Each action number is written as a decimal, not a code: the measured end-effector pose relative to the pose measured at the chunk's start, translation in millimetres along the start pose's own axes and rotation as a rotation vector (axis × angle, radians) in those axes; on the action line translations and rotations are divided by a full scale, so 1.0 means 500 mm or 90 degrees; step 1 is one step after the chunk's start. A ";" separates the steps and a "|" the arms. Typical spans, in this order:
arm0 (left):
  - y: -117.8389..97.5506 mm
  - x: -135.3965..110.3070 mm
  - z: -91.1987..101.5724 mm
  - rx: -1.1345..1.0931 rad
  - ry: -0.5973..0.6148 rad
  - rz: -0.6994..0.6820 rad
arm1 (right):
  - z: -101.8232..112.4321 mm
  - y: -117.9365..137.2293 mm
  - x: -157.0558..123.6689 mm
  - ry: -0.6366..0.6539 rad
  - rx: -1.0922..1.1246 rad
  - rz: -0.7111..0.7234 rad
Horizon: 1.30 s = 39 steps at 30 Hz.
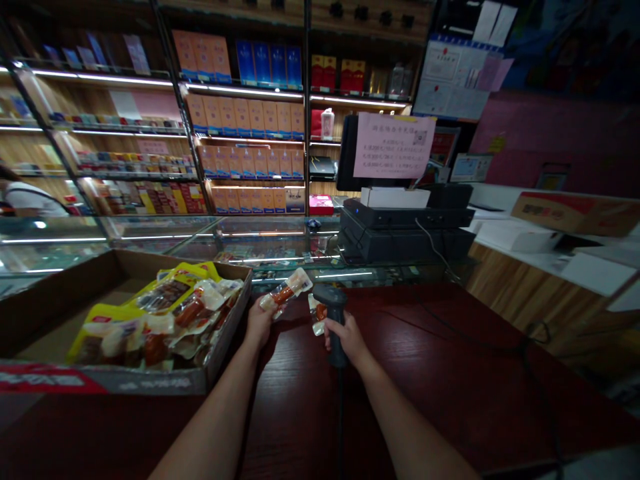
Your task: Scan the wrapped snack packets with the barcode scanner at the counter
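Note:
My left hand (261, 321) is closed on one end of a clear vacuum-packed snack (286, 291) with reddish-brown meat inside, held tilted above the table. In my right hand (345, 333) is a dark barcode scanner (336, 303), my fingers wrapped round its handle and its cord running down toward me. Partly hidden behind the scanner, a second packed snack (317, 315) shows; I cannot tell whether it lies on the table or touches my fingers. Left of my hands stands an open cardboard box (227, 347) with several yellow and clear snack packs (165, 313) in it.
The dark red table (425, 380) carries the box, and a black cable (480, 343) crosses its right side. Beyond it are a glass display counter (280, 247) and a monitor with a pink paper notice (393, 147). Shelves of boxed goods (250, 119) line the back. A person's sleeve (33, 200) shows far left.

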State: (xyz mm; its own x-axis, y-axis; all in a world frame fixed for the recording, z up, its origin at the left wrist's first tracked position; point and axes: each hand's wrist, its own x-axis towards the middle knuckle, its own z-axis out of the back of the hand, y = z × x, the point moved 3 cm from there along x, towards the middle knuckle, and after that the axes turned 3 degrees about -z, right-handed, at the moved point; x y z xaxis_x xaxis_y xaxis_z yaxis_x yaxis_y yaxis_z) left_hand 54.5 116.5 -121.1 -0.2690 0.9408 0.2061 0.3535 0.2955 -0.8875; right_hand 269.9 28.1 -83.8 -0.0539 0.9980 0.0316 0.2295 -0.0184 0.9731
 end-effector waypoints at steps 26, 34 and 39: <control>-0.408 -0.078 0.146 0.489 -0.335 -0.270 | -0.188 0.075 -0.032 0.179 0.088 -0.001; -0.462 -0.108 0.204 0.683 -0.395 -0.284 | -0.334 0.086 -0.043 0.303 0.094 0.022; -0.457 -0.110 0.194 0.756 -0.359 -0.464 | -0.354 0.089 -0.053 0.316 0.088 0.025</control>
State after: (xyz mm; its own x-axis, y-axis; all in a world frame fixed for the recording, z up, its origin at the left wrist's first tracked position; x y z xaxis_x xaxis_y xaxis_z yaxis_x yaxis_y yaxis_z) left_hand -98.4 -19.0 30.1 -0.4587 0.3841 0.8013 -0.8438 0.0946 -0.5283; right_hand 109.7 -9.8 -0.9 -0.4902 0.8472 0.2046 0.3647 -0.0138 0.9310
